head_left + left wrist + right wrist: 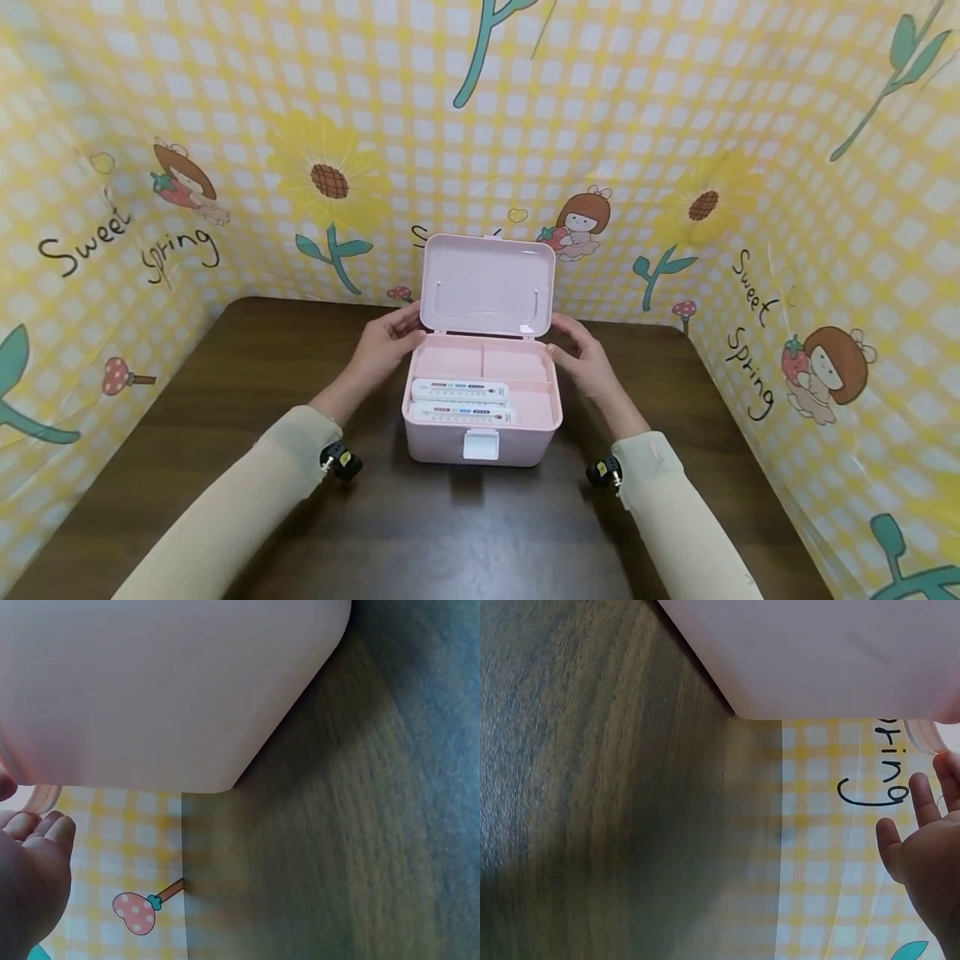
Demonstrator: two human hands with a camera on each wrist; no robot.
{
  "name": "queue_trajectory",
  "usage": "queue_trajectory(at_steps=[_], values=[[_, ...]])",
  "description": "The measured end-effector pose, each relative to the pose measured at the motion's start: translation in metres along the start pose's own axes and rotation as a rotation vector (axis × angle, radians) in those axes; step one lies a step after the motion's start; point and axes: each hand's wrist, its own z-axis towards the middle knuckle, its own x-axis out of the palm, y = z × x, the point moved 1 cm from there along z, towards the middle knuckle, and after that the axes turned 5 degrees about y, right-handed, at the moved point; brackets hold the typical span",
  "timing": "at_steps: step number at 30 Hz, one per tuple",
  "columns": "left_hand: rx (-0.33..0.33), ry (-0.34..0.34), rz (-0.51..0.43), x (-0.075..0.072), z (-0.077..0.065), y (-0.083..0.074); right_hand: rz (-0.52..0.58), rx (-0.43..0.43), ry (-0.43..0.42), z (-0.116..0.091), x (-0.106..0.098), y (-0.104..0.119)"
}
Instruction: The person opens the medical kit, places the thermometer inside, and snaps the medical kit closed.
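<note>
A pink lidded storage box stands on the table with its lid raised at the back. Inside are divided compartments; the front one holds flat white pieces printed with a scale, one lying behind another. At the box's left back corner is my left hand, thumb at the rim and fingers by the lid's lower edge. My right hand mirrors it on the right, its thumb at the rim. In the right wrist view its fingers are spread and fairly straight beside the lid.
Under the box is a dark wooden table. A yellow checked cloth with flowers and cartoon figures hangs behind it and along both sides. A white latch sits on the box's front.
</note>
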Motion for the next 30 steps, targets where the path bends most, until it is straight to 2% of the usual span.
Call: queue_trajectory(at_steps=[5,7,13,20,25,30], values=[[0.049,-0.032,0.005,0.000,0.000,0.002,-0.040,-0.029,-0.023,0.001,0.002,0.004],[0.072,-0.050,0.002,-0.001,0.003,0.008,-0.049,-0.050,-0.040,0.001,0.002,0.006],[0.098,-0.107,0.018,0.002,0.000,0.009,-0.059,-0.111,-0.117,-0.002,0.007,0.005],[0.122,-0.173,0.059,0.010,-0.011,0.011,-0.073,-0.153,-0.229,-0.006,0.012,-0.026],[0.133,-0.208,0.059,0.010,-0.013,0.010,-0.166,-0.200,-0.281,-0.005,0.012,-0.034],[0.164,-0.162,0.007,0.004,-0.013,0.005,-0.320,-0.233,-0.286,-0.003,0.007,-0.026]])
